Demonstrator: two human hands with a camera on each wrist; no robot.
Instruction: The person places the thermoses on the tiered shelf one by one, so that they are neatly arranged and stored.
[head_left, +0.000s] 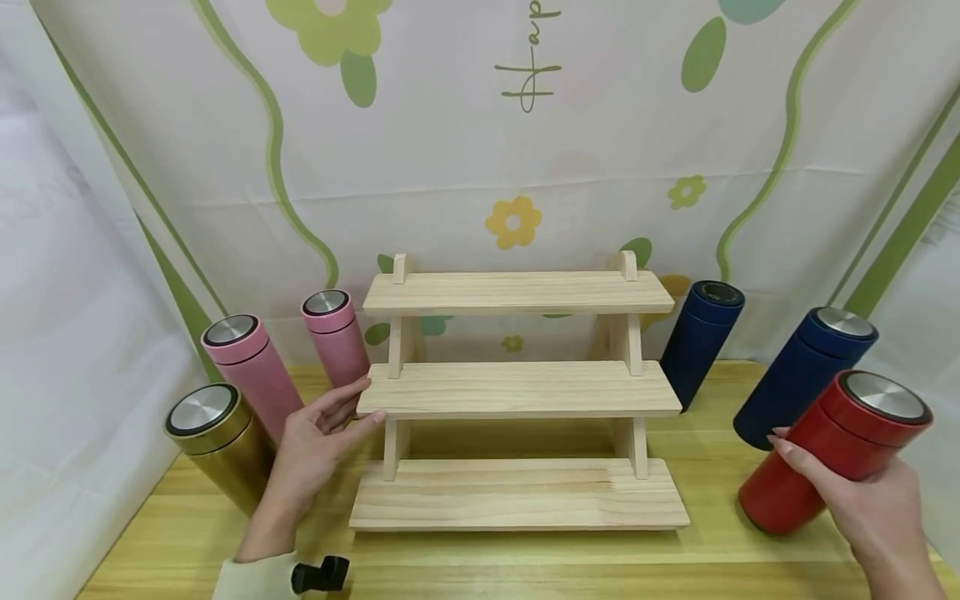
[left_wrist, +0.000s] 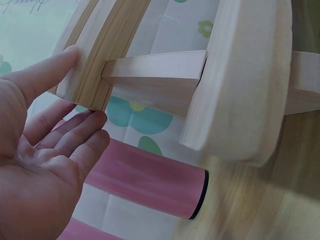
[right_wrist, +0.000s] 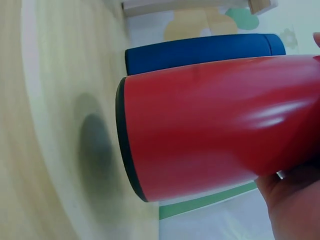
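A three-tier wooden display stand (head_left: 517, 387) stands at the centre of the table. My left hand (head_left: 318, 446) holds the left end of its middle board; in the left wrist view, the thumb lies on one edge and the fingertips are at the other. My right hand (head_left: 877, 500) grips a red thermos bottle (head_left: 832, 454) round its side. The bottle tilts, and in the right wrist view its black-rimmed base is off the table above a shadow. Beside the red bottle stands a blue thermos (head_left: 795, 383), its silver lid facing up.
A second blue thermos (head_left: 697, 342) stands right of the stand. On the left are two pink thermoses, one nearer (head_left: 255, 375) and one farther (head_left: 337, 337), and a gold thermos (head_left: 225, 446). A flowered white cloth (head_left: 442, 150) hangs behind the wooden table (head_left: 450, 575).
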